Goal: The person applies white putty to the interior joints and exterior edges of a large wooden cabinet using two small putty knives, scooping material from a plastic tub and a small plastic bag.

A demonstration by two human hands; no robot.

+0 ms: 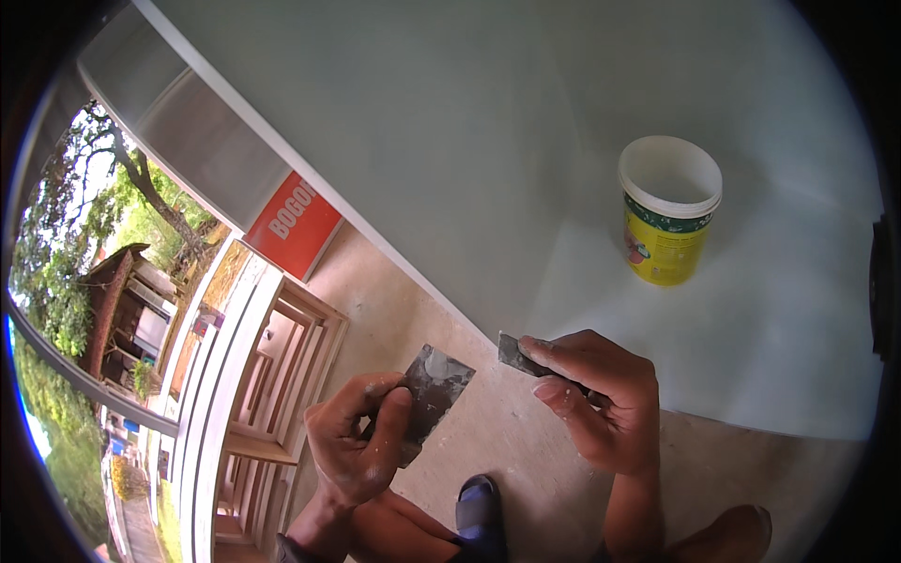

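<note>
Pinched between the thumb and fingers of my left hand [355, 441] is a flat, dark, squarish scraper plate [439, 383], smeared with whitish paste. My right hand [605, 399] grips a smaller dark scraper [514, 353], its short blade pointing left near the table edge. The two tools are apart, with a gap between them. Pale dried smears mark the fingers of both hands. Beyond my right hand, an open plastic tub [668, 246] with a white rim and yellow-green label stands upright on the pale grey-green tabletop [441, 141]. The tub's bottom inside is hidden.
The table's white edge [375, 239] runs diagonally between me and the top. Below lies a concrete floor [497, 413], where a dark sandal [479, 511] shows. To the left are a red panel [296, 225], a wooden slatted frame [282, 375] and a window onto trees [150, 188].
</note>
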